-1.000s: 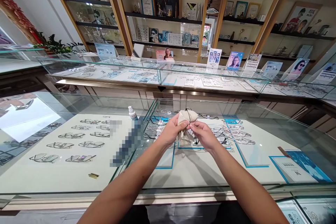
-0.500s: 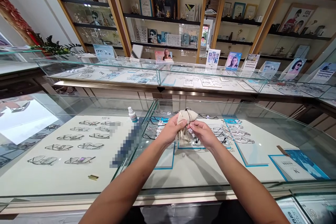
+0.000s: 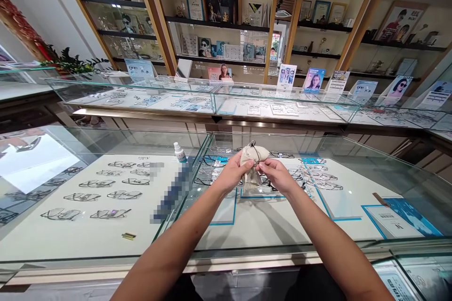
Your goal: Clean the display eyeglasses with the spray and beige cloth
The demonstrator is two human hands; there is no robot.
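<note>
A crumpled beige cloth (image 3: 249, 152) is held up over the glass counter, bunched around a pair of thin dark-rimmed eyeglasses (image 3: 259, 154). My left hand (image 3: 232, 173) is closed on the cloth from the left, its thumb pressed toward the rim. From the right, my right hand (image 3: 276, 173) pinches the eyeglasses at the frame, the fingertips close to the left thumb. Part of the cloth hangs below the hands. Most of the eyeglasses is hidden by the cloth and fingers.
A small white bottle (image 3: 179, 152) stands on the glass counter (image 3: 183, 251) to the left. Rows of spectacles (image 3: 115, 213) lie inside the case. A gold-coloured clip (image 3: 129, 236) is near the front. Another display case (image 3: 215, 117) runs behind, with upright cards (image 3: 314, 80).
Both hands have shifted slightly right with the cloth and eyeglasses. The cloth looks a little turned, with more of it showing above the fingers. Both hands keep their hold.
</note>
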